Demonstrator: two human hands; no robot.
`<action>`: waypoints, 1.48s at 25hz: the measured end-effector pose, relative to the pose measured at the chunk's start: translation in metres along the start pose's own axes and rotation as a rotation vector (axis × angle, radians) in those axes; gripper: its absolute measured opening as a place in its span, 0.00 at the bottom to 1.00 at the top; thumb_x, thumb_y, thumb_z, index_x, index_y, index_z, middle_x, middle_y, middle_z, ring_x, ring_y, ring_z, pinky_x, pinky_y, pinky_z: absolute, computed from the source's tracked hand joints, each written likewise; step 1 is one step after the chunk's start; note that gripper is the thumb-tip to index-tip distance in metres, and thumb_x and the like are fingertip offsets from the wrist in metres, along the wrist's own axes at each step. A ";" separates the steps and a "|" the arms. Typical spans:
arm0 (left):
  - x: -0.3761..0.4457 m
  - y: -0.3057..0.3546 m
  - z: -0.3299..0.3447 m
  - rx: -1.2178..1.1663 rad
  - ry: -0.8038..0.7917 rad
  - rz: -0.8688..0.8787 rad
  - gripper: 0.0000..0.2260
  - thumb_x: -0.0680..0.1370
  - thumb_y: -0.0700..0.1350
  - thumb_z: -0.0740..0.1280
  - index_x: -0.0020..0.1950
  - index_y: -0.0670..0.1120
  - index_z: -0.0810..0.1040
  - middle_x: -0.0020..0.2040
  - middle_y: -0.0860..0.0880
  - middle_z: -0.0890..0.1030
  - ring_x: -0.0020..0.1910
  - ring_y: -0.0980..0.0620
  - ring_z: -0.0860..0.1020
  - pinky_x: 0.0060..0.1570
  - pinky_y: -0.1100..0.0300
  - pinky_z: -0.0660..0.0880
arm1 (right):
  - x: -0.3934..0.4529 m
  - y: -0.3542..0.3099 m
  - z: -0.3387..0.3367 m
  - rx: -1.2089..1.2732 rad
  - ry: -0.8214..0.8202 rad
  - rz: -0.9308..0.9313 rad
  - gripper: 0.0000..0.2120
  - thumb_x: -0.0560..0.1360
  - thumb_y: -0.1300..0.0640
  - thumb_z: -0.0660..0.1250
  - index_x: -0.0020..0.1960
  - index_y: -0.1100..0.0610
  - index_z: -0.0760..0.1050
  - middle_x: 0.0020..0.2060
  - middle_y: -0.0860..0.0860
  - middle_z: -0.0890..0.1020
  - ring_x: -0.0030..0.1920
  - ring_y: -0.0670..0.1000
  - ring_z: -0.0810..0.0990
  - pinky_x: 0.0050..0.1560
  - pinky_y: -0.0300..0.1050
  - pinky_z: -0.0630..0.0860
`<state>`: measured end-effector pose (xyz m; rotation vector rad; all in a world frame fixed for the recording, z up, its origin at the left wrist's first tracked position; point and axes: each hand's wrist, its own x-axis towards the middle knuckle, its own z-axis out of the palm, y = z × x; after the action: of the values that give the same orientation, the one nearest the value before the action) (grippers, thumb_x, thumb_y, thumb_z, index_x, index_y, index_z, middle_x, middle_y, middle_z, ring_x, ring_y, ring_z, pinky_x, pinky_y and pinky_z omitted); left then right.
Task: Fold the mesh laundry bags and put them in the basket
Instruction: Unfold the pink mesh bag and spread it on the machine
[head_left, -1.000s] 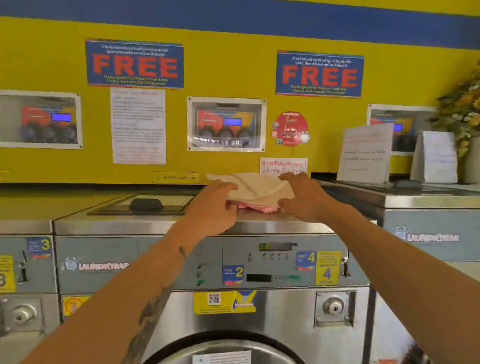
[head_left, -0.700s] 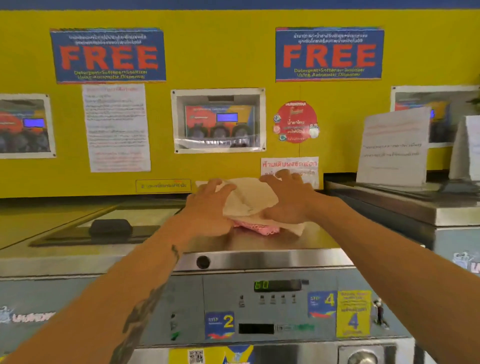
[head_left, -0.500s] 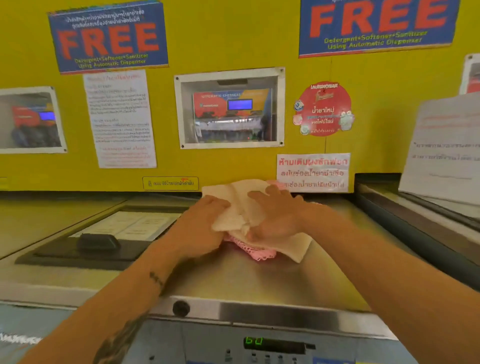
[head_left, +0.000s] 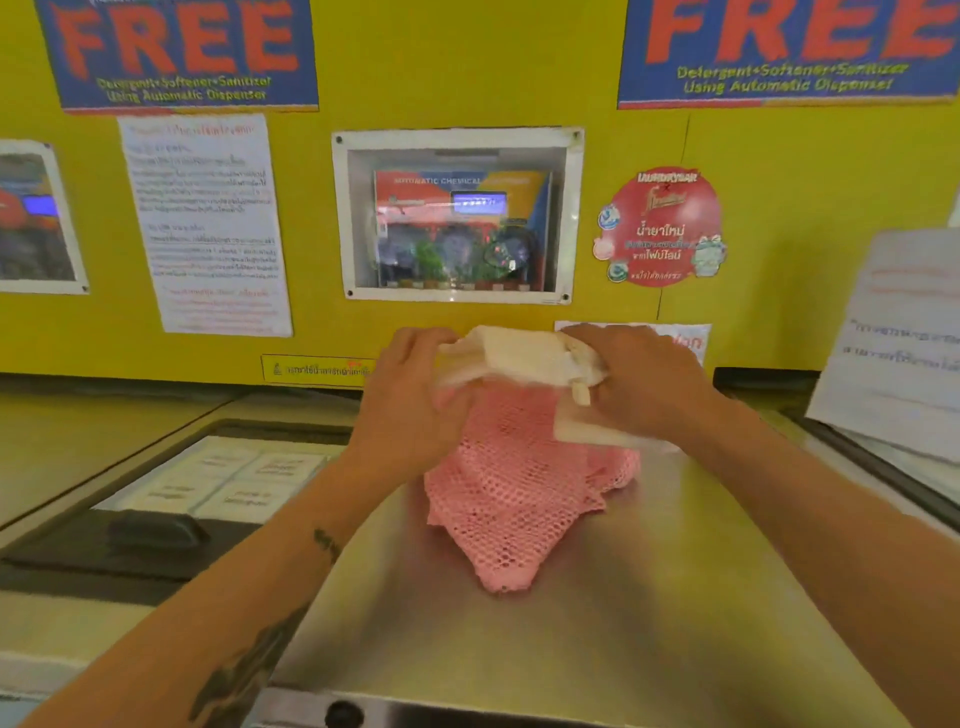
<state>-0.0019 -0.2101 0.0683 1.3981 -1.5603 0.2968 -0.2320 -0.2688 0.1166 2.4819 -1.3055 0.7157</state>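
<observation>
- Since a second ago the head view has closed in and tipped down: both hands have lifted the cream-white folded mesh laundry bag (head_left: 519, 356) clear of the pile, so the pink open-weave mesh laundry bag (head_left: 514, 499) beneath it, then almost covered, now shows nearly whole.
- Head view, left hand (head_left: 410, 410): fingers curled and pinching the near-left edge of the cream bag, thumb side toward the pink one. The grip looks meant to keep the fold from springing open while the bag is off the surface.
- Head view, right hand (head_left: 644, 384): closed over the bag's right end, with a loose cream flap hanging just below its fingers. Holding both ends keeps the limp mesh flat between the hands.
- Below and between the hands, the pink bag lies crumpled on the brushed steel washing-machine top (head_left: 649, 597), which serves as the bench. Its upper edge reaches up to the cream bag, though I cannot tell if they touch.
- Left of the left hand sits the dark recessed detergent lid with a black handle (head_left: 150, 530), well apart from the work.
- No basket is in view, so the cream bag probably has to be carried out of frame. The pink bag looks unfolded and is likely next.
</observation>
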 end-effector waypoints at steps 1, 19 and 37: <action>0.004 0.002 0.008 -0.023 -0.080 -0.030 0.27 0.72 0.51 0.70 0.70 0.50 0.67 0.66 0.47 0.69 0.63 0.46 0.70 0.62 0.50 0.70 | -0.005 0.011 -0.008 -0.050 0.022 0.073 0.27 0.73 0.51 0.66 0.71 0.41 0.67 0.59 0.52 0.81 0.58 0.60 0.78 0.47 0.51 0.74; 0.051 0.000 0.001 -0.256 -0.188 0.265 0.11 0.78 0.44 0.66 0.59 0.45 0.80 0.57 0.47 0.82 0.56 0.46 0.78 0.59 0.48 0.74 | -0.089 -0.035 -0.064 0.295 -0.581 0.606 0.42 0.70 0.48 0.72 0.79 0.47 0.56 0.75 0.45 0.67 0.74 0.49 0.65 0.71 0.47 0.63; 0.020 -0.020 0.049 0.286 -1.113 0.134 0.41 0.69 0.67 0.66 0.77 0.64 0.48 0.78 0.45 0.57 0.75 0.42 0.60 0.73 0.48 0.61 | -0.078 0.038 -0.012 -0.099 -0.224 0.564 0.31 0.73 0.52 0.67 0.75 0.52 0.63 0.71 0.56 0.70 0.67 0.59 0.71 0.64 0.55 0.71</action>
<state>-0.0057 -0.2636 0.0520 1.8113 -2.5852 -0.2613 -0.3043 -0.2305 0.0848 2.1661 -2.1076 0.4669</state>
